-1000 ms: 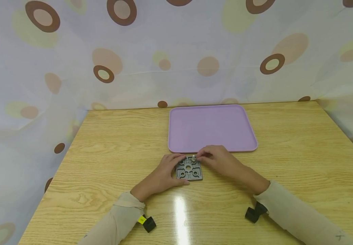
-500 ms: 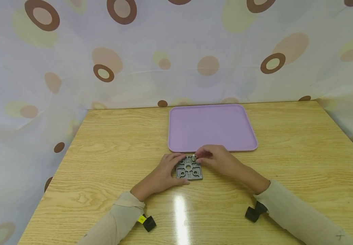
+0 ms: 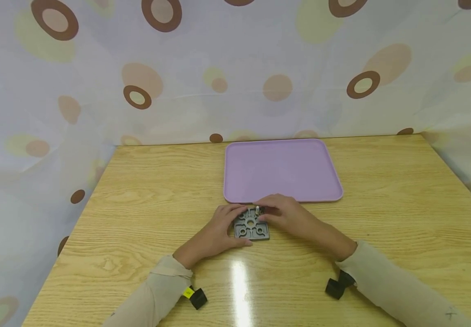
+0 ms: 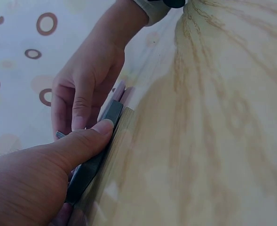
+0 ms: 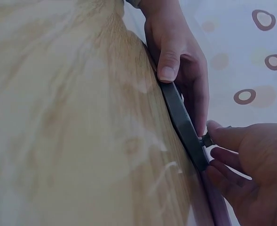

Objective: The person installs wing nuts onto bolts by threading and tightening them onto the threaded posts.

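A square grey metal plate (image 3: 251, 224) with a raised ribbed pattern and several round holes lies on the table. At its far right corner a small bolt (image 3: 257, 210) stands upright, its tip pale. My left hand (image 3: 219, 231) grips the plate from the left, thumb along the near edge and fingers at the far edge. With thumb and fingers my right hand (image 3: 290, 215) pinches round the bolt. In the right wrist view the right thumb presses on the dark bolt (image 5: 206, 140) above the plate (image 5: 179, 120). Fingers partly hide the bolt's lower part.
A lilac tray (image 3: 282, 172) lies just beyond the plate, close behind the hands. The wooden table (image 3: 158, 181) ends at a patterned cloth backdrop (image 3: 235, 68). Black wrist mounts (image 3: 198, 299) hang near both sleeves.
The right hand's fingers have shifted left and farther round the bolt, the thumb now nearer to the plate's middle. The left hand and the plate have stayed in place.
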`<state>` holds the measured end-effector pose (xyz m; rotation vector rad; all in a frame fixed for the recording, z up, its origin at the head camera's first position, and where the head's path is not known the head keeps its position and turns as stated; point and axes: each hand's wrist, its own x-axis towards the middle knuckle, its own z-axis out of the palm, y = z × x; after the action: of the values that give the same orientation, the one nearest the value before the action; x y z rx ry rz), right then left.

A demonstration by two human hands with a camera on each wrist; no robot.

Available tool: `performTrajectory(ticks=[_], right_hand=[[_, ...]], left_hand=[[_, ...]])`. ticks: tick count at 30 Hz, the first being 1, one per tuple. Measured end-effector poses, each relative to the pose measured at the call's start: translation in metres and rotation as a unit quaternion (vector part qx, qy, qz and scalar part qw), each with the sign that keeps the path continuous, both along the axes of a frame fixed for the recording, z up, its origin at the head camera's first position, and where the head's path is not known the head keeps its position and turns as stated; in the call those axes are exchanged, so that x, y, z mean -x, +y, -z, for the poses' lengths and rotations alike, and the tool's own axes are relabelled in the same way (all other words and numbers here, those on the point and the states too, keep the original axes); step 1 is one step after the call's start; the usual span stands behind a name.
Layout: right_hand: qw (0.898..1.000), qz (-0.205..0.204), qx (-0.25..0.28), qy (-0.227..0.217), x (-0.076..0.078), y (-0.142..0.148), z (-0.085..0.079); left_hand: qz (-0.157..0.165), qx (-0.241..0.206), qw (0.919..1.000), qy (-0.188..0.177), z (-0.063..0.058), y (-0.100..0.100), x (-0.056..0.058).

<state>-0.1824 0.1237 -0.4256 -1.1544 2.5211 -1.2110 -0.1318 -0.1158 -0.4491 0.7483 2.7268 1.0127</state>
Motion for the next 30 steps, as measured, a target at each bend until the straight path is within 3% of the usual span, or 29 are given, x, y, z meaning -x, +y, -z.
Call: performTrajectory(ticks=[22,30], right_hand=[[0.998,0.062,-0.005,-0.008,0.0018,0.0029,0.0001],[0.998,0.057,-0.012,-0.018,0.0026,0.0034,-0.0017]], left_hand=[[-0.002,-0.005,1.0000,-0.009,0.0002,0.0007,-0.0006],[-0.003,-0.002,1.0000,-0.008,0.0005,0.0006,0.0001]])
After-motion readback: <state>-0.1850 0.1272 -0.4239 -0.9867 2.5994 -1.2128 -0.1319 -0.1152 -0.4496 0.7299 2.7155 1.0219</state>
